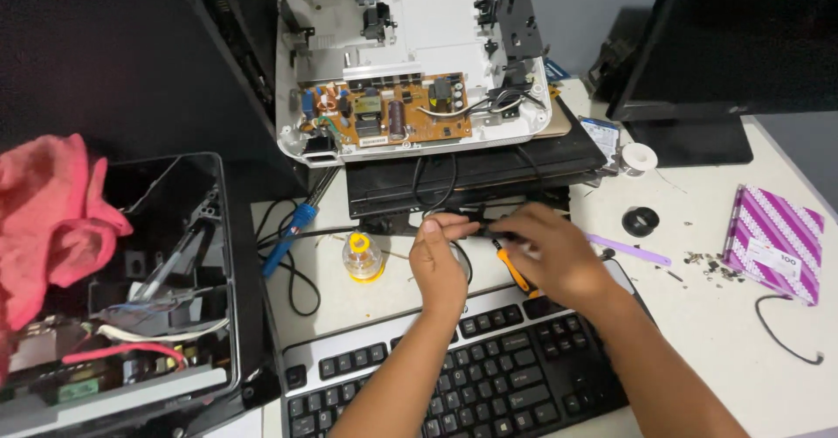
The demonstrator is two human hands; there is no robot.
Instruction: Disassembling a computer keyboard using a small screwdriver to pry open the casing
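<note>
A black cable (pixel 454 220) is pinched steady by the left hand (pixel 439 259) while an orange-handled screwdriver (pixel 515 272) is gripped in the right hand's (pixel 550 250) closed fingers.

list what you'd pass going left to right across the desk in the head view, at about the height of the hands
pink cloth → open black case → blue-handled tool → small yellow-capped bottle → left hand → right hand → purple stick → purple patterned box
</note>
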